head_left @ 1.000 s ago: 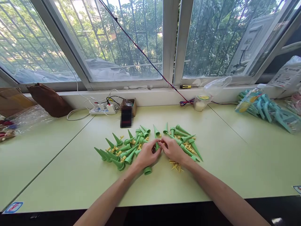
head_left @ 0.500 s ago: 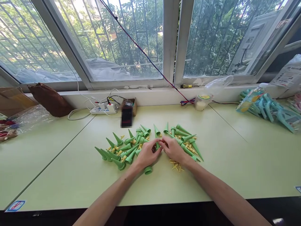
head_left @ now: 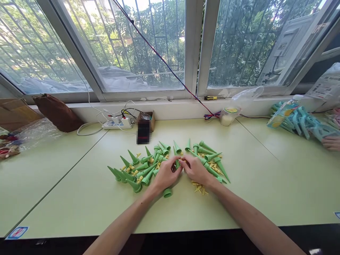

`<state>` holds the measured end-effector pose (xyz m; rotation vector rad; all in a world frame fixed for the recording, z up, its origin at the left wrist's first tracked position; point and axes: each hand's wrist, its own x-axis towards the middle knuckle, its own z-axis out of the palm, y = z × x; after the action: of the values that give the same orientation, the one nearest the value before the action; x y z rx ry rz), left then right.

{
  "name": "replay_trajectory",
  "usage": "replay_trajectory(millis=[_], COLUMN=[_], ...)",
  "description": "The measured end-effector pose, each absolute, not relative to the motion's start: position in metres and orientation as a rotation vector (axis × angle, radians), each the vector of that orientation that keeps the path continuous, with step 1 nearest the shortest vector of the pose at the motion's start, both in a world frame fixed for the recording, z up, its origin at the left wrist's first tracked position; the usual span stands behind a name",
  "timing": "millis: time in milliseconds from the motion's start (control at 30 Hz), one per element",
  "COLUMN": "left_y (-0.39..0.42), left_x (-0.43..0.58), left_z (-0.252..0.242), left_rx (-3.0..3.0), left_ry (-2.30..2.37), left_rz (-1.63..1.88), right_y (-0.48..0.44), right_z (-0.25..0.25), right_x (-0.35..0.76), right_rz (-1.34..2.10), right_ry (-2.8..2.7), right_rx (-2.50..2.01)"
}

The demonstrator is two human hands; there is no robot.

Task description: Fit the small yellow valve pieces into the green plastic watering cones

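My left hand (head_left: 168,173) is closed around a green plastic spike (head_left: 177,163), partly hidden by the fingers. Against it, my right hand (head_left: 196,169) pinches a small yellow plastic fitting (head_left: 182,160), of which only a bit shows between the fingertips. Both hands meet low over the table. On the left lie several green spikes (head_left: 145,170), some standing on their caps, with yellow fittings among them. More green spikes (head_left: 211,156) lie to the right. A little pile of yellow fittings (head_left: 199,188) rests under my right wrist, and a green cap (head_left: 167,193) sits near my left wrist.
Behind the spikes are a phone (head_left: 143,132), a small box (head_left: 152,122) and a power strip (head_left: 118,122). A bagged cup (head_left: 227,117) stands by the sill. At the far right, another person's hand (head_left: 332,142) touches a pile of teal plastic pieces (head_left: 305,122).
Another person's hand has come into view at the right edge, by the teal pieces. My own hands stay almost in place; slightly more of the yellow fitting shows between the fingertips.
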<state>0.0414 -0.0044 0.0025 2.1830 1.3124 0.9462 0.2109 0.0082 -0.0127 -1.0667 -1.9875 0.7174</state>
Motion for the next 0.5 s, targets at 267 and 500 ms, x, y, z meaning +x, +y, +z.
replay_trajectory(millis=[267,500], left_y=[-0.0053,-0.0053], left_x=[0.0408,0.0418], left_z=[0.0032,0.0030], left_rx=[2.169,2.174], left_ry=[1.301,1.316], left_rz=[0.959,0.999], right_y=[0.0082,0.0053], right_z=[-0.0103,-0.0093], right_x=[0.2104,0.2079], right_rz=[0.751,0.687], right_ry=[-1.946,-1.901], right_rx=[-1.072,-1.072])
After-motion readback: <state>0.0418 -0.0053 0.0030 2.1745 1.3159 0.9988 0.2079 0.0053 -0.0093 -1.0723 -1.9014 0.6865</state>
